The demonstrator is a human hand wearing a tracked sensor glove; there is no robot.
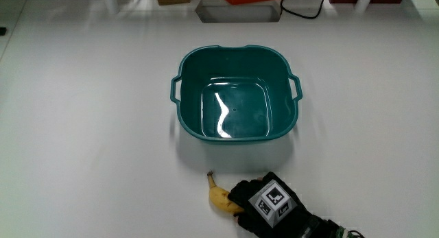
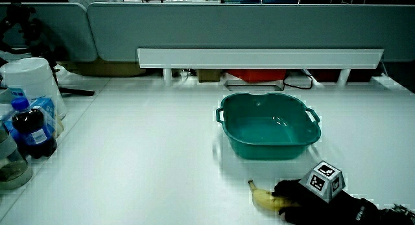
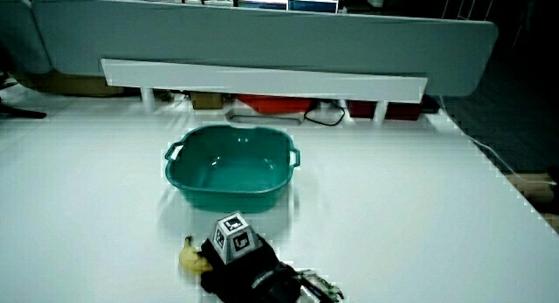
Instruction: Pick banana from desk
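Now fingers [image 1: 240, 194] of the hand [image 1: 267, 207] curled over the banana [image 1: 221, 197] (stem end poking out), tub [image 1: 236, 94] nearby.

A teal basin [image 2: 269, 126] with two small handles sits out on the white table [image 2: 142, 153], nothing in it. Nearer to the person than the basin lies the banana [image 2: 261, 195] — its stem end points toward the basin, its other end is under the hand [image 2: 305, 198]. The hand, in its black glove, rests on the table with its fingers [image 2: 285, 188] closed over the banana; the patterned cube [image 2: 323, 180] stands up on its back, and the forearm [image 2: 373, 214] runs off toward the person. At the table's edge stands a cluster of things — a dark soda bottle [image 2: 30, 133] with a blue cap, and next to it an upturned white bucket [image 2: 29, 79]. A long white rail [image 2: 259, 57] runs along the grey partition [image 2: 246, 24].
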